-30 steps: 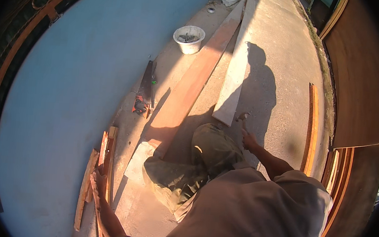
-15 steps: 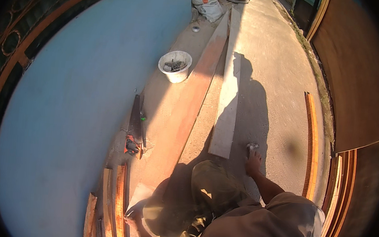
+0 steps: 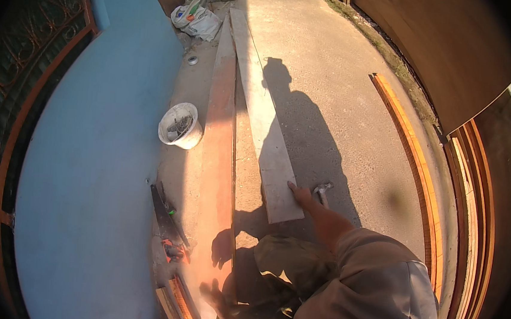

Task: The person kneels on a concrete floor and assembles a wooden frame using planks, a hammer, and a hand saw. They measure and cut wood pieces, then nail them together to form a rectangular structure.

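"Where is the right hand [image 3: 304,197]?"
"Its grip holds the pale board [image 3: 267,133], on the ground [image 3: 381,157], by its near right edge. A hammer [image 3: 323,189] lies just beside."
"And the left hand [image 3: 215,295]?"
"Open, seen over the reddish board [image 3: 218,156]."

- Pale grey-white plank [image 3: 268,144]: long, flat, slanting away, near end squared, partly shaded.
- Reddish-brown plank [image 3: 217,150]: long, flat, just left of the pale one, the gap narrowing toward their far ends.
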Action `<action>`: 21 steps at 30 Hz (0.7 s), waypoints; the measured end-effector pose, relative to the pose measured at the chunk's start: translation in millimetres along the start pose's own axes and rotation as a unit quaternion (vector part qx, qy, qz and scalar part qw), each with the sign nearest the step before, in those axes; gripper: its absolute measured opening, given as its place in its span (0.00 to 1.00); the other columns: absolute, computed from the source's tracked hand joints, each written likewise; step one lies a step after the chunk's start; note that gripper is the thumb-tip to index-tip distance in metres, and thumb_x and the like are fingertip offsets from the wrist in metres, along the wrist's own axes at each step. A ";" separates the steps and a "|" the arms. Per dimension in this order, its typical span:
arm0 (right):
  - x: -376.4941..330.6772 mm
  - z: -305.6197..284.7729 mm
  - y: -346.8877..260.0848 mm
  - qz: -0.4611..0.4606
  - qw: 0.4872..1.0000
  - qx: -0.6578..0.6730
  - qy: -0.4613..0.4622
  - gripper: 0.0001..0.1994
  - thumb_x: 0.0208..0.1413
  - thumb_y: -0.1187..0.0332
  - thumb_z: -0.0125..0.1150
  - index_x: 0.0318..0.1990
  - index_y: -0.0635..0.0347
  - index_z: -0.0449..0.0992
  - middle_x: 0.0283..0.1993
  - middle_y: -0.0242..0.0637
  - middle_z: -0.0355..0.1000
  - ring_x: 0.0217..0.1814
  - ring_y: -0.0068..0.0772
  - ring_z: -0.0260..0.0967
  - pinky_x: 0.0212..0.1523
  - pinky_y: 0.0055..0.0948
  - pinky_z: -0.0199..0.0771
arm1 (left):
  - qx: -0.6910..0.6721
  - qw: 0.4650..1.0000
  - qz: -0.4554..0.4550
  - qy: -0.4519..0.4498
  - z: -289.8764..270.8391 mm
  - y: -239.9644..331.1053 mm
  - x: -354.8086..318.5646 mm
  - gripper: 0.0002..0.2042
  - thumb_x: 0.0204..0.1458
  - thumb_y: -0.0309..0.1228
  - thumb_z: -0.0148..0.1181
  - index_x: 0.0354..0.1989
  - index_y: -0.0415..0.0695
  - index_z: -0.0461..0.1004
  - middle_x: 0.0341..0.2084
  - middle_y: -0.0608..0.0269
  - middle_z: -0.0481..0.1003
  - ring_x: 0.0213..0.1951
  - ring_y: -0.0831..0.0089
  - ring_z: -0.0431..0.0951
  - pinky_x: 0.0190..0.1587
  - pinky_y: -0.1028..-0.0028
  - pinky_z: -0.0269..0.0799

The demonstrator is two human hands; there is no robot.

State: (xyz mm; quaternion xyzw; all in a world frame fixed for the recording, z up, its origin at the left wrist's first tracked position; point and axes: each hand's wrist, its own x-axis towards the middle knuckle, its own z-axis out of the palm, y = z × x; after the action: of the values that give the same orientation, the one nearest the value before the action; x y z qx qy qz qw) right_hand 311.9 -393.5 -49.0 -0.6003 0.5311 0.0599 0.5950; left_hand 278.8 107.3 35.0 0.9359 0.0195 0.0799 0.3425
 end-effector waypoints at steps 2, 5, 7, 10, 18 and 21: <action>0.9 -26.2 -7.9 -0.021 0.998 0.053 -0.015 0.43 0.56 0.40 0.52 0.57 0.83 0.62 0.59 0.67 0.63 0.63 0.62 0.61 0.63 0.43 0.59 | 0.012 0.983 -0.064 -0.169 21.7 74.3 20.3 0.16 0.54 0.29 0.58 0.48 0.31 0.69 0.45 0.49 0.71 0.44 0.58 0.73 0.40 0.64 0.69; -44.8 -43.2 -46.5 -0.112 0.993 -0.032 0.019 0.41 0.58 0.42 0.49 0.56 0.84 0.62 0.59 0.69 0.62 0.63 0.63 0.61 0.63 0.44 0.59 | -0.374 0.896 -0.162 -0.176 64.1 106.5 36.7 0.15 0.57 0.23 0.51 0.51 0.29 0.65 0.53 0.50 0.67 0.51 0.64 0.71 0.49 0.74 0.73; -59.4 -89.1 -52.3 -0.158 0.981 -0.077 0.088 0.39 0.60 0.43 0.46 0.56 0.82 0.64 0.58 0.69 0.63 0.63 0.63 0.61 0.63 0.45 0.59 | -0.339 0.893 -0.065 -0.290 85.7 160.8 36.4 0.25 0.50 0.30 0.66 0.55 0.31 0.66 0.48 0.49 0.72 0.50 0.63 0.73 0.51 0.72 0.70; -114.1 -156.2 -80.4 -0.175 0.970 -0.137 0.095 0.36 0.61 0.44 0.45 0.52 0.79 0.69 0.53 0.66 0.68 0.58 0.61 0.66 0.59 0.45 0.64 | -0.316 0.902 -0.023 -0.293 32.6 246.3 5.6 0.33 0.49 0.36 0.69 0.59 0.30 0.62 0.53 0.46 0.70 0.54 0.61 0.72 0.58 0.69 0.64; -193.9 -376.3 69.2 -0.165 0.951 -0.248 0.083 0.38 0.58 0.38 0.46 0.53 0.72 0.71 0.48 0.57 0.73 0.48 0.51 0.72 0.50 0.47 0.69 | -0.406 0.863 -0.080 -0.291 27.5 187.3 -67.3 0.28 0.48 0.33 0.70 0.54 0.30 0.67 0.46 0.53 0.76 0.47 0.71 0.75 0.52 0.73 0.69; -344.5 -362.4 91.8 0.074 0.972 -0.134 0.177 0.39 0.56 0.33 0.46 0.55 0.65 0.72 0.52 0.52 0.72 0.56 0.44 0.68 0.54 0.47 0.64 | -0.448 0.825 -0.067 -0.337 36.0 214.5 -66.0 0.31 0.49 0.34 0.69 0.57 0.29 0.64 0.45 0.54 0.76 0.45 0.71 0.76 0.49 0.74 0.71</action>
State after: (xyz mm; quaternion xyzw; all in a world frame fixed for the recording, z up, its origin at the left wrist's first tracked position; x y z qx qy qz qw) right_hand -103.9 -455.2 237.0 -0.6343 0.6585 0.0670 0.3995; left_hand 215.7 -85.6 137.1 0.6445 -0.0723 -0.2634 0.7142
